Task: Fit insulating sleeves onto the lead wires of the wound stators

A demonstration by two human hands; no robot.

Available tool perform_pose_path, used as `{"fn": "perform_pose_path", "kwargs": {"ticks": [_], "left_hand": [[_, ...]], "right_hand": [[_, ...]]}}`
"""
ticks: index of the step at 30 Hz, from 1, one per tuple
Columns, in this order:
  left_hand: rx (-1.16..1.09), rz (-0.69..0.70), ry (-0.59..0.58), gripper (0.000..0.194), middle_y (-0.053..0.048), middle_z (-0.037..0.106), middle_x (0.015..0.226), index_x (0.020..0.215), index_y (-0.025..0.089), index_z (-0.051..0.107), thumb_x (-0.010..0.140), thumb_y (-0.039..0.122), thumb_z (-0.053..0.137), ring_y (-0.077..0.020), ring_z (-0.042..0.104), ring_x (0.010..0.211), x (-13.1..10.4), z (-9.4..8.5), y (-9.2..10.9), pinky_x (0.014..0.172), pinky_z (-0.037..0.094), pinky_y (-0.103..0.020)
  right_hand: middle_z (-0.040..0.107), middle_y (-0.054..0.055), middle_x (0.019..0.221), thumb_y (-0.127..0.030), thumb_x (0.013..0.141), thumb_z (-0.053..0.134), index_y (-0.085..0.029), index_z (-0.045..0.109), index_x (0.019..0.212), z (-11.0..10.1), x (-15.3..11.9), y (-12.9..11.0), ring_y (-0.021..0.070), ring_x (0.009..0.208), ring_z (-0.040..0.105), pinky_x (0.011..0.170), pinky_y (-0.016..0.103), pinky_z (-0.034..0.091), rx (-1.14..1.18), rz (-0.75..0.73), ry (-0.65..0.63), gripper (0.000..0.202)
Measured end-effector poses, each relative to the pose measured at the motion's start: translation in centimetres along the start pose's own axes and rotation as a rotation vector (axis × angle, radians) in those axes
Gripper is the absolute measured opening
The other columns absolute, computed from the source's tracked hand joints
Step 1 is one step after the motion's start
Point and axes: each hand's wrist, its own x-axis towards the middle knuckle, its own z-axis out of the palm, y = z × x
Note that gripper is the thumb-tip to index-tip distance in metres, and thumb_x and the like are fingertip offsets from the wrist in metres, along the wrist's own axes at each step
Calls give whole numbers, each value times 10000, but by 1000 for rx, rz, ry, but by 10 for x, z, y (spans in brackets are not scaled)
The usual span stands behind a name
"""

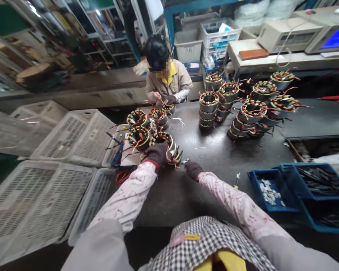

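My left hand (156,155), in a dark glove, is closed on a motor stator (173,146) with copper windings and loose wire leads. That stator leans at the front of a group of similar ones. Just right of it, my right hand (193,170), also gloved, is closed with a small white piece (185,161) at its fingertips. The piece is too small to name and is apart from the stator. Beside the left hand stand another stator (138,137) and, behind it, a further stator (137,119).
Stator stacks (209,109) stand at the table's right. Blue bins (271,209) hold white pieces and dark sleeves. A small yellow-handled tool (237,181) lies near my right forearm. Plastic crates (39,199) line the left. Opposite, a co-worker (169,81) handles a stator.
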Motion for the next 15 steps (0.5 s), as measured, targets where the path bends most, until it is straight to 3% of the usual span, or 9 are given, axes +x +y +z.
{"fn": "perform_pose_path", "kwargs": {"ticks": [3, 7, 11, 15], "left_hand": [[35, -22, 35, 478, -240, 747, 1275, 1291, 86, 675, 956, 424, 634, -364, 718, 1188, 43, -12, 4, 1000, 531, -424], [13, -55, 75, 478, -260, 720, 1309, 1271, 46, 666, 972, 416, 614, -346, 690, 1201, 94, -27, 5, 1019, 510, -408], [5, -122, 112, 480, -288, 677, 1369, 1311, 8, 622, 952, 327, 618, -350, 661, 1227, 120, -44, 8, 1013, 505, -420], [43, -244, 228, 496, -321, 657, 1365, 1341, -9, 591, 970, 319, 561, -441, 630, 1263, 109, -54, 35, 1052, 475, -535]], "right_hand": [[730, 153, 1386, -80, 874, 612, -203, 778, 1097, -51, -37, 35, 251, 1285, 634, 1137, 359, 419, -146, 109, 52, 304], [720, 239, 1384, 12, 865, 541, -213, 820, 1072, -98, -117, 86, 300, 1353, 631, 1210, 448, 385, -308, 284, 119, 415], [749, 209, 1350, 32, 853, 513, -246, 834, 1100, -110, -160, 124, 312, 1304, 681, 1198, 469, 443, -549, 312, 18, 491], [767, 224, 1279, -2, 905, 457, -159, 807, 1119, -112, -159, 145, 342, 1235, 716, 1127, 490, 520, -615, 106, 2, 439]]}}
